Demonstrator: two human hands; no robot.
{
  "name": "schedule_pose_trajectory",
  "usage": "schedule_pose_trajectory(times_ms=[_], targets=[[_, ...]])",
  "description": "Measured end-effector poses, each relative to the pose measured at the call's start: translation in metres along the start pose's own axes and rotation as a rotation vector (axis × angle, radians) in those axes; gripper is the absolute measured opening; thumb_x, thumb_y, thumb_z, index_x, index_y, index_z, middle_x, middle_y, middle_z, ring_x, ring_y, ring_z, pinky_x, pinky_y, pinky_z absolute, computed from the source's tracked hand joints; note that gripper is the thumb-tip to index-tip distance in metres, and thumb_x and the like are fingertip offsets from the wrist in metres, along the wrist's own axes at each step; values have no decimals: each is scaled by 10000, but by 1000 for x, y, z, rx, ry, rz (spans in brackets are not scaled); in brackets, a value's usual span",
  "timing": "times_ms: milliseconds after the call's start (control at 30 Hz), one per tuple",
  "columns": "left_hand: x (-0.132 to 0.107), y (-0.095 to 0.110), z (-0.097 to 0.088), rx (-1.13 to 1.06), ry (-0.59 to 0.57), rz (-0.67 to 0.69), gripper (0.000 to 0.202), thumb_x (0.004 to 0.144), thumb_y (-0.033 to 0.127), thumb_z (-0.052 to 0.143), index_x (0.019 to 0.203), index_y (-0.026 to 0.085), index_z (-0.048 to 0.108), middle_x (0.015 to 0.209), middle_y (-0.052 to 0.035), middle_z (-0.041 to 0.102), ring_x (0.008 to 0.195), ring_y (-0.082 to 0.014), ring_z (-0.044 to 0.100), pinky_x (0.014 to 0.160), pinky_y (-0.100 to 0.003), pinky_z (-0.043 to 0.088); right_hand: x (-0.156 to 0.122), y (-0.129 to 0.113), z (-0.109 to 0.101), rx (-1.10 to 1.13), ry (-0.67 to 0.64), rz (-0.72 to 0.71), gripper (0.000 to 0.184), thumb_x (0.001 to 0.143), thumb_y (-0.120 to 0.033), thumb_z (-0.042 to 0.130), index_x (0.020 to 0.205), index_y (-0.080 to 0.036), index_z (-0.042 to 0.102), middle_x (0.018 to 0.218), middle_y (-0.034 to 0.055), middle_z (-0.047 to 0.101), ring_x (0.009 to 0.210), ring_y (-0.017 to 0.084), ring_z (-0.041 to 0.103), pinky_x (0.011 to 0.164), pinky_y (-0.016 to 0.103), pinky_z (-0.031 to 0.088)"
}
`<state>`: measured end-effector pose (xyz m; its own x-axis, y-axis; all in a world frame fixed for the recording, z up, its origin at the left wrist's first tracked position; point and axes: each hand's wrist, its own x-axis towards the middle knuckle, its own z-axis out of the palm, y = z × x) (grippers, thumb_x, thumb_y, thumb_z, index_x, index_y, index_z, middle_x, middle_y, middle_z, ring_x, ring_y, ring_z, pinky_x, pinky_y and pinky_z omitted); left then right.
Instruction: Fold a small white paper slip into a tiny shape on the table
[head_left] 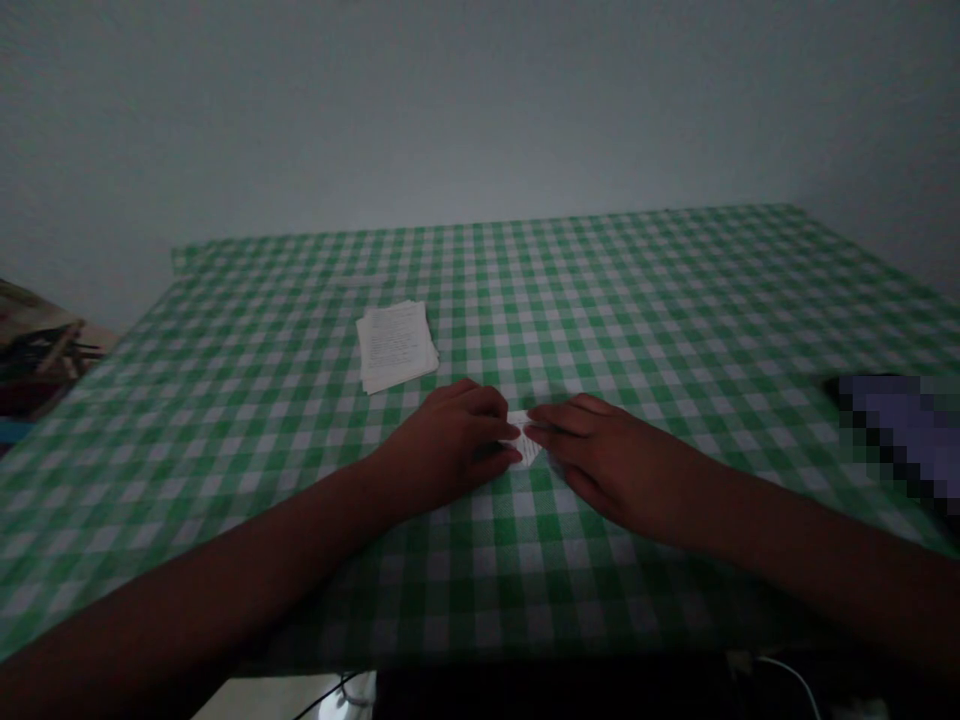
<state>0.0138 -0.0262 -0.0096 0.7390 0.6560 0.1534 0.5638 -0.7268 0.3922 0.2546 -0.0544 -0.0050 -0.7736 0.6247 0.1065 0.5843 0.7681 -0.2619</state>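
Between my two hands, near the middle of the table, lies a small folded piece of paper point(531, 452) with lines of writing on it. The fingers and thumb of my left hand point(456, 440) are closed on its left side. From the right, my right hand point(611, 455) presses its fingertips on the top and right edge of the same paper. Much of the paper is covered by the fingers, so its full folded shape is hidden. Farther back on the left sits a loose stack of written paper sheets point(397, 345).
A green and white checked cloth point(637, 310) covers the table, which meets a plain wall point(480, 110). At the right edge is a dark-framed, blurred-out object point(900, 420). Cables point(795, 675) show below the front edge. Various items point(45, 360) stand beyond the left edge.
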Motion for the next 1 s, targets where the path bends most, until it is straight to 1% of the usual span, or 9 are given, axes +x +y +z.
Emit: schedule_pose_trajectory(times_ms=[267, 433, 600, 767, 1000], targets=[[1, 6, 1, -23, 19, -47, 167, 886, 331, 676, 980, 210, 743, 1027, -50, 656, 969, -211, 568, 902, -386, 462, 4, -1, 3, 48, 56, 6, 338, 962, -156, 500, 1268, -122, 637, 1303, 120, 629, 1139, 253, 560, 1050, 446, 447], [1, 8, 2, -39, 39, -65, 165, 872, 324, 683, 980, 211, 737, 1026, -50, 649, 970, -212, 560, 910, -391, 457, 10, -4, 4, 73, 105, 40, 271, 991, -209, 487, 1168, -138, 680, 1175, 105, 680, 1048, 240, 586, 992, 447, 457], [1, 9, 3, -53, 60, -70, 148, 871, 315, 678, 969, 222, 738, 990, -43, 643, 931, -201, 556, 881, -378, 456, 14, -4, 7, 111, 142, 69, 208, 965, -232, 554, 1100, -163, 696, 1102, 97, 686, 1026, 241, 585, 933, 438, 464], [1, 11, 2, -68, 48, -101, 151, 866, 312, 686, 966, 214, 742, 1002, -49, 642, 949, -206, 553, 891, -377, 458, 14, -3, 8, 128, 147, 77, 212, 951, -256, 578, 1113, -169, 685, 1101, 92, 670, 1036, 247, 571, 933, 432, 453], [-1, 9, 3, -102, 75, -115, 162, 859, 319, 698, 980, 219, 737, 1022, -51, 626, 961, -208, 547, 905, -392, 457, 16, -5, 9, 133, 166, 100, 201, 952, -283, 583, 1087, -173, 682, 1074, 89, 674, 1014, 239, 583, 922, 421, 447]])
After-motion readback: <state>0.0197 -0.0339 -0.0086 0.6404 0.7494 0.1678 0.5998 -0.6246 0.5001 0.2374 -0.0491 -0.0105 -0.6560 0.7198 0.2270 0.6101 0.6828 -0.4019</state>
